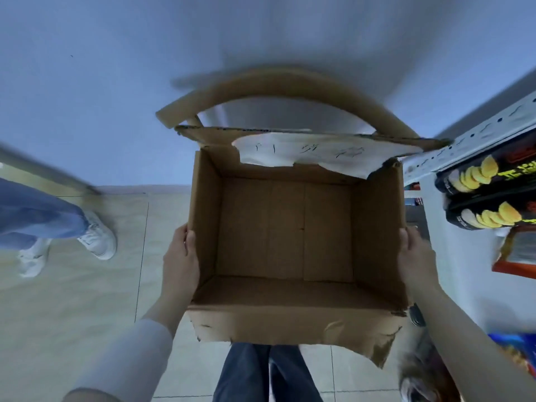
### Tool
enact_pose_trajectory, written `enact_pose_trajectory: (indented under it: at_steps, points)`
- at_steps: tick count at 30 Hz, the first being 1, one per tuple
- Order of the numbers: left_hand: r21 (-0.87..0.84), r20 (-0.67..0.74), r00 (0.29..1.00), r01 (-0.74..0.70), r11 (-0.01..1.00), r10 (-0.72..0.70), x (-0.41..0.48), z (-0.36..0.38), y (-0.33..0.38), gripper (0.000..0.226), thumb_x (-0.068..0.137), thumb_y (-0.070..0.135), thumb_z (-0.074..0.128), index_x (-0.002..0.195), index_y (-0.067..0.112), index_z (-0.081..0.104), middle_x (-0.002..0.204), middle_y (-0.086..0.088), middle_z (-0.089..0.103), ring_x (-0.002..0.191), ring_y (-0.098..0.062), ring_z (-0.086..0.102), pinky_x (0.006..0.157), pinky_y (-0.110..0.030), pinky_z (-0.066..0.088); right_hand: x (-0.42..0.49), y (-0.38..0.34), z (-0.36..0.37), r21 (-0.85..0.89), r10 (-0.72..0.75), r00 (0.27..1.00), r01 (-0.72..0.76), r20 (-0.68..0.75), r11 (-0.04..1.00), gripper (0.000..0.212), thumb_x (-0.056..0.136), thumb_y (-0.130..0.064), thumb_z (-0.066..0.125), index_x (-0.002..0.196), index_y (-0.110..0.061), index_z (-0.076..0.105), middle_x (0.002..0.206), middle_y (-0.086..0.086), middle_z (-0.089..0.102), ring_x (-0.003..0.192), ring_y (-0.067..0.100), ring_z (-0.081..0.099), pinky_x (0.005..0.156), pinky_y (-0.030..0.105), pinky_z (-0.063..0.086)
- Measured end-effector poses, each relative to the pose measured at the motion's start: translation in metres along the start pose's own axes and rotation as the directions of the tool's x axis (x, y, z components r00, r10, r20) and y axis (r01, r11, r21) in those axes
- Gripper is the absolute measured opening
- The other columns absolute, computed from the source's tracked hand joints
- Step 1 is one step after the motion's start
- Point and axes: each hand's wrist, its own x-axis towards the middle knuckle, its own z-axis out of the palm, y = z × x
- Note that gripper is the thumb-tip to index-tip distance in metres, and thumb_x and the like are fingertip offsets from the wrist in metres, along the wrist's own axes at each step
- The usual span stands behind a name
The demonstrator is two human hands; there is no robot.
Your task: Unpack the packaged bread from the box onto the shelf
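Over floor (87, 300) | left hand (181, 253), right hand (415, 256) flat against box (285, 320) | label (304, 153) perhaps handwritten, unreadable

Top of the box (290, 323) is wide open, so a hand can drop straight down the middle to its bare bottom. At the far edge a flap with torn white paper (313, 153) juts over the opening. The left hand (181, 256) and right hand (416, 256) occupy the outer side walls. The shelf (470, 140) and chip packets (478, 175) crowd the right wall. A curved chair back (278, 85) rises behind. To the left, the floor (72, 285) lies open up to another person's legs (43, 221).
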Motion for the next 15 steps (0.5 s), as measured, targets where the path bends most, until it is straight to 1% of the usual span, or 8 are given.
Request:
enact_pose_trajectory:
  at_steps: [3, 4, 6, 9, 11, 15]
  points:
    - [0.01, -0.014, 0.998, 0.056, 0.998, -0.056, 0.005, 0.003, -0.002, 0.033, 0.1, 0.026, 0.029, 0.124, 0.01, 0.046, 0.097, -0.003, 0.051, 0.085, -0.022, 0.045, 0.073, -0.031, 0.03, 0.011, -0.005, 0.003, -0.052, -0.035, 0.998, 0.038, 0.049, 0.998, 0.041, 0.101, -0.024, 0.027, 0.129, -0.004, 0.049, 0.117, 0.024, 0.057, 0.106, 0.037, 0.053, 0.075, 0.031, 0.034]
    - [0.007, -0.016, 0.998, 0.067, 0.998, -0.067, 0.008, 0.005, -0.002, 0.033, 0.1, 0.027, 0.029, 0.124, 0.01, 0.046, 0.097, -0.004, 0.051, 0.085, -0.022, 0.045, 0.073, -0.031, 0.03, 0.014, -0.007, 0.005, -0.067, -0.041, 0.997, 0.045, 0.058, 0.997, 0.041, 0.102, -0.025, 0.026, 0.129, -0.004, 0.049, 0.117, 0.023, 0.057, 0.106, 0.037, 0.054, 0.074, 0.031, 0.034]
    - [0.006, -0.019, 0.995, 0.094, 0.996, -0.094, 0.014, 0.009, -0.002, 0.034, 0.1, 0.028, 0.029, 0.124, 0.011, 0.046, 0.096, -0.004, 0.051, 0.085, -0.022, 0.044, 0.074, -0.031, 0.03, 0.02, -0.009, 0.009, -0.081, -0.034, 0.997, 0.04, 0.075, 0.996, 0.042, 0.102, -0.026, 0.025, 0.13, -0.006, 0.049, 0.118, 0.023, 0.058, 0.109, 0.038, 0.053, 0.078, 0.035, 0.038]
    - [0.002, -0.031, 0.994, 0.103, 0.995, -0.103, 0.022, 0.013, -0.004, 0.034, 0.1, 0.028, 0.029, 0.123, 0.01, 0.047, 0.095, -0.004, 0.05, 0.084, -0.022, 0.043, 0.073, -0.031, 0.03, 0.027, -0.009, 0.014, -0.089, -0.043, 0.996, 0.05, 0.072, 0.995, 0.042, 0.102, -0.026, 0.025, 0.127, -0.005, 0.05, 0.115, 0.023, 0.06, 0.106, 0.039, 0.055, 0.075, 0.032, 0.035]
    - [0.012, -0.023, 0.995, 0.101, 0.995, -0.1, 0.023, 0.014, -0.006, 0.033, 0.101, 0.028, 0.029, 0.123, 0.011, 0.047, 0.094, -0.004, 0.05, 0.084, -0.022, 0.043, 0.073, -0.03, 0.029, 0.026, -0.006, 0.016, -0.095, -0.036, 0.997, 0.042, 0.061, 0.995, 0.042, 0.101, -0.027, 0.026, 0.126, -0.004, 0.051, 0.114, 0.023, 0.06, 0.104, 0.038, 0.056, 0.075, 0.031, 0.035]
    - [0.041, -0.007, 0.991, 0.133, 0.99, -0.133, 0.019, 0.011, -0.005, 0.033, 0.101, 0.027, 0.028, 0.123, 0.011, 0.045, 0.092, -0.006, 0.05, 0.082, -0.024, 0.044, 0.071, -0.031, 0.028, 0.02, -0.005, 0.02, -0.108, -0.023, 0.997, 0.031, 0.071, 0.994, 0.042, 0.101, -0.025, 0.026, 0.127, -0.002, 0.05, 0.115, 0.023, 0.059, 0.105, 0.038, 0.056, 0.08, 0.036, 0.042]
